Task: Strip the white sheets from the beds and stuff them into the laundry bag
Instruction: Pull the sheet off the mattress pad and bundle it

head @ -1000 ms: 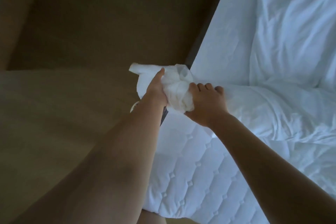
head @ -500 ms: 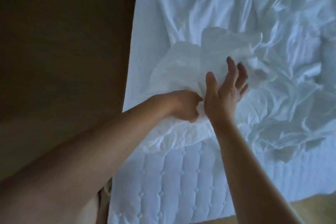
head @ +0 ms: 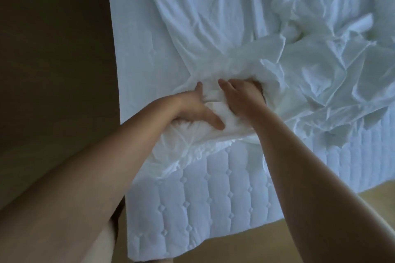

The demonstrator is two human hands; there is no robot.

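Hands first: your left hand (head: pixel 192 109) and right hand (head: pixel 241 96) sit almost touching on one wad of the white sheet (head: pixel 310 74), near the foot of the bed. The left grip is closed around the wad from the side, with the thumb up, one finger laid across the front and the rest buried under the cloth. The right grip is closed too, its fingers dug down into the folds. Holding the cloth this close together looks deliberate. You seem to be gathering loose fabric into one lump that can be lifted whole rather than dragged, and the folds fanning out from your hands suggest the cloth is being drawn in from both sides. The rest of the sheet lies rumpled across the top of the bed, mostly to the right. Below your hands the quilted mattress (head: pixel 213 203) is already bare down to the floor (head: pixel 245 247), so this end looks stripped. No laundry bag is in view, so stuffing is not yet at hand. Half a second ago your right hand was open with its fingers lifted above the cloth, and now it has sunk in and taken hold. The left has shifted from a tight fist beside it to a wider clasp around a bigger bundle.
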